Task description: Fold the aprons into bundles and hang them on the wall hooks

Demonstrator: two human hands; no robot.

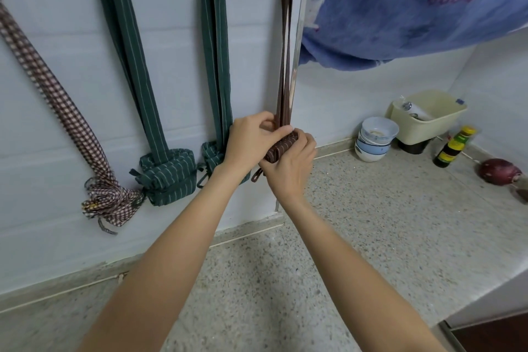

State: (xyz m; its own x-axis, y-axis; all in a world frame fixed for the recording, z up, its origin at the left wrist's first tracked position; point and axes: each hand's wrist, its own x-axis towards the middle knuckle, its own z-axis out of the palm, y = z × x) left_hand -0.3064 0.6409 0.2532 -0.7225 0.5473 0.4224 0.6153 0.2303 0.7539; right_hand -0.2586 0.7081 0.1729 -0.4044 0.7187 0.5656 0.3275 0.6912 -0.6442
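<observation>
A brown striped apron bundle (pixel 279 148) hangs against the white wall by its long brown straps (pixel 286 37), which run up out of the frame. My left hand (pixel 251 141) grips the bundle's upper left where the straps enter it. My right hand (pixel 291 166) wraps around the bundle from below and the right. To the left hang two green striped bundles (pixel 168 171) (pixel 211 154) and a checked bundle (pixel 110 201), each on its own strap. The hooks are out of view above.
A speckled stone counter (pixel 371 223) runs along the wall. At its far right stand stacked bowls (pixel 374 138), a cream plastic tub (pixel 428 117), a dark sauce bottle (pixel 454 147) and a red onion (pixel 500 171). A blue cloth (pixel 414 8) hangs overhead at the upper right.
</observation>
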